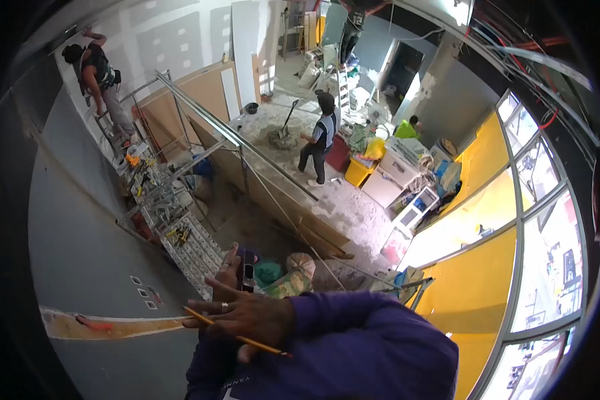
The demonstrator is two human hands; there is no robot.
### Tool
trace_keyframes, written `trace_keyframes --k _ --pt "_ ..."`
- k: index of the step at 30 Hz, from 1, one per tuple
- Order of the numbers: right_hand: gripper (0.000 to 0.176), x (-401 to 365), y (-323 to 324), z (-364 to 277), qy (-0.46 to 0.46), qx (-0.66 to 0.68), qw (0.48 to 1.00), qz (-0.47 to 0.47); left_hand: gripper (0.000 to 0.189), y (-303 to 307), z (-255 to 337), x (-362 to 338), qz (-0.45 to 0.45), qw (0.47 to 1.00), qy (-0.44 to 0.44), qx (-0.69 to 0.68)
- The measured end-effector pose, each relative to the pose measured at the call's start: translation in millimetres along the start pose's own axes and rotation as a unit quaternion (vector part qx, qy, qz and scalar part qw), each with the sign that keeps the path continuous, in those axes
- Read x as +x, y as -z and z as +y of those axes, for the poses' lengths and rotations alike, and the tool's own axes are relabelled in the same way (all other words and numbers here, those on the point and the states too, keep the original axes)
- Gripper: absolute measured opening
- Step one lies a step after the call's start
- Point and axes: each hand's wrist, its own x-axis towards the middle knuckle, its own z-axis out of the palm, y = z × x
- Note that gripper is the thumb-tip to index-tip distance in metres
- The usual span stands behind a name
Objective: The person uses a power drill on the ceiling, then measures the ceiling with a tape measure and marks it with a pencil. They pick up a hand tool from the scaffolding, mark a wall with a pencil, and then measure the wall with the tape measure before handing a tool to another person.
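Observation:
My right hand (pixel 257 317) reaches across from the right in a purple sleeve (pixel 353 317), back of the hand up and a ring on one finger. A yellow pencil (pixel 267 345) lies slantwise in its fingers, its far end near the grey wall (pixel 107 247). Just beyond it, partly covered, is my left hand (pixel 228 267), against a dark box-shaped tool (pixel 248 272). Its fingers seem closed on that tool, whose kind I cannot make out. Beside the hands, the wall has small square cut-outs (pixel 143 293) and a brownish strip (pixel 113 327) with an orange-red piece on it.
Below runs a scaffold plank (pixel 193 250) with tools on it. Metal scaffold bars (pixel 233 137) cross ahead. One person (pixel 100 80) works at the left wall, another (pixel 321 140) stands on the floor. Others are farther back. Yellow panels (pixel 477 267) and windows line the right.

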Motion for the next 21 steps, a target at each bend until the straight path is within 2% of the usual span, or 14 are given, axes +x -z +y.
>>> trace_keyframes --k 1,2,3,4,5,6,8,10,11,13,14,17,18,21 --pt "0.053 -1.5 2.7 14.7 -0.067 0.060 0.996 -0.023 0.049 -0.1 -0.7 9.3 -0.002 0.992 0.091 -0.090" --pt "0.058 -2.8 3.1 41.4 -0.176 0.120 0.976 -0.046 0.051 -2.5 2.1 -8.9 -0.024 0.983 0.053 -0.172" --pt "0.061 -3.3 2.6 46.5 -0.190 0.111 0.974 -0.047 0.054 -5.3 9.8 -17.5 -0.048 0.967 0.014 -0.250" --pt "0.063 -2.5 3.4 48.9 -0.204 0.101 0.973 -0.049 0.058 -5.6 13.4 -14.0 -0.017 0.958 0.080 -0.275" --pt "0.064 -5.4 3.5 45.7 -0.124 0.023 0.992 -0.031 0.063 -6.7 18.9 -10.3 0.018 0.942 0.143 -0.302" --pt "0.065 -6.4 8.1 39.8 -0.041 -0.059 0.997 -0.016 0.065 -13.9 26.5 -13.4 0.025 0.924 0.105 -0.367" --pt "0.083 6.2 -2.3 -13.5 0.149 -0.081 0.983 0.076 0.064 -13.4 18.4 -28.9 0.027 0.947 0.047 -0.317" --pt "0.078 5.8 -7.7 -12.0 0.032 -0.163 0.984 -0.063 0.057 13.1 -31.5 -25.1 -0.004 0.997 -0.031 -0.074" --pt "0.076 6.4 -10.4 -9.1 -0.027 -0.202 0.970 -0.130 0.055 26.3 -53.2 -22.7 -0.022 0.996 -0.071 0.052" --pt "0.065 -7.4 2.1 65.0 -0.169 0.005 0.983 -0.073 0.049 21.5 -50.9 -19.4 -0.004 1.000 -0.017 0.012" --pt "0.061 -11.5 13.9 61.9 -0.113 -0.003 0.993 0.042 0.046 6.1 -23.8 -14.8 0.028 0.985 0.075 -0.150" --pt "0.061 -1.7 15.0 23.0 0.035 -0.045 0.995 0.086 0.042 -15.8 27.1 -1.3 0.021 0.998 0.029 0.050" --pt "0.061 -2.5 6.2 18.1 0.034 -0.030 0.995 0.093 0.042 -14.7 23.1 -7.6 0.031 0.997 0.068 -0.011" --pt "0.070 -7.3 16.4 69.7 -0.198 0.007 0.980 0.001 0.042 -13.3 9.2 5.9 0.051 0.969 0.148 -0.191"
